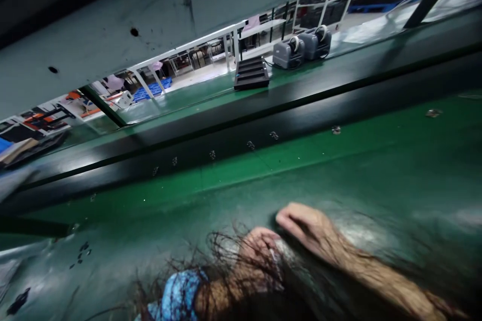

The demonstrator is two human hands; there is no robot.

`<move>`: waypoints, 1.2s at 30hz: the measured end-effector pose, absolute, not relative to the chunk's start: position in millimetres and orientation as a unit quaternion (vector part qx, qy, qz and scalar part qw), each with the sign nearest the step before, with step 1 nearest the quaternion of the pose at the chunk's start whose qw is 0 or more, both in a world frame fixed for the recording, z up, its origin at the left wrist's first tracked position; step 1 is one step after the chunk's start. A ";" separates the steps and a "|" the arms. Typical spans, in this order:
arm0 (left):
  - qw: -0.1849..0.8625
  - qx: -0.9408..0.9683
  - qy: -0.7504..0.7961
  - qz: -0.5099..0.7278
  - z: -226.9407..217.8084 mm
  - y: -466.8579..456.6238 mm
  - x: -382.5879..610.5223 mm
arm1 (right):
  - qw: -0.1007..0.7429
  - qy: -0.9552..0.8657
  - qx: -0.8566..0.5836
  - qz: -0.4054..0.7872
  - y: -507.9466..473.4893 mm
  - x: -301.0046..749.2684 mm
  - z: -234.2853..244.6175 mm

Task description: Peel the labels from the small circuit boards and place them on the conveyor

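My left hand [259, 247] is at the lower middle, partly covered by strands of dark hair and with a blue sleeve cuff [183, 291] behind it. Its fingers are curled closed; a thin pale thing [276, 263] shows by the fingertips, too blurred to name. Just to the right, my right hand [307, 225] rests low over the green work surface [233, 205]. Its fingers bend inward with thumb and forefinger tips close together, and whatever they may hold is hidden. The two hands are near each other but apart.
Several small clear parts [250, 145] lie in a row along the dark conveyor belt [181, 155]. Beyond it stand a black compartment tray [251, 72] and two grey tape dispensers [288, 53]. Small black pieces [83, 247] lie at left. A pale beam [150, 25] crosses overhead.
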State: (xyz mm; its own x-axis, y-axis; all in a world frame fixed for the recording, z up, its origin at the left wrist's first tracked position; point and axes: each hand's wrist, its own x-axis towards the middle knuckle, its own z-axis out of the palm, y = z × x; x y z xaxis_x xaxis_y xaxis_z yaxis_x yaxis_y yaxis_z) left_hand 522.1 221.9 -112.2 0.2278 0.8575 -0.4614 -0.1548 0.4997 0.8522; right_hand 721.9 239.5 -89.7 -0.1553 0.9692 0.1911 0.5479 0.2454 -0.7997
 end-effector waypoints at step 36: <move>0.585 0.595 0.464 0.297 -85.0 197.7 545.4 | 0.522 -0.596 -0.504 0.344 183.0 742.0 -38.1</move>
